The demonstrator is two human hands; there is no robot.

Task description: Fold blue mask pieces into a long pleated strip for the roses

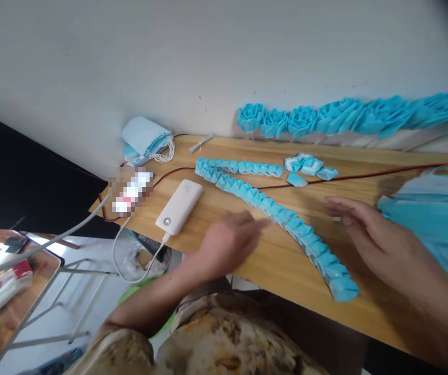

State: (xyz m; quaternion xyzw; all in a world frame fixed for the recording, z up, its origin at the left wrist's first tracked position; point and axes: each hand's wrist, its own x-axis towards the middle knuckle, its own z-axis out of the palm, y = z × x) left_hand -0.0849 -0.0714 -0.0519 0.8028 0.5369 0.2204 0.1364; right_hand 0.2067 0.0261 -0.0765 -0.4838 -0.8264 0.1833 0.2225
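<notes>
Clearly much folding is done. A row of blue paper roses point(348, 117) leans finished against the wall point(169, 62). A long chain point(294, 224) of linked blue folds runs slantwise across the table point(270, 255), from near the power bank point(179, 207) to the near edge, with a shorter arm point(247, 166) branching at its far end. A few loose folds point(309, 166) lie apart beyond it, unjoined. A heap of blue paper point(430, 219) on the right looks unused.

Both hands hold nothing. The left hand point(227, 242) lies low, fingers together, tips pointing at the chain's middle; blur hides whether they touch. The right hand point(372, 234) hovers flat just right of the chain, fingers stretched out and close.

The wall is plain and pale and the table is light wood. A red cable point(383, 174) crosses it, face masks point(145, 138) lie in the far corner, and a second, cluttered table point(13, 291) stands lower left.
</notes>
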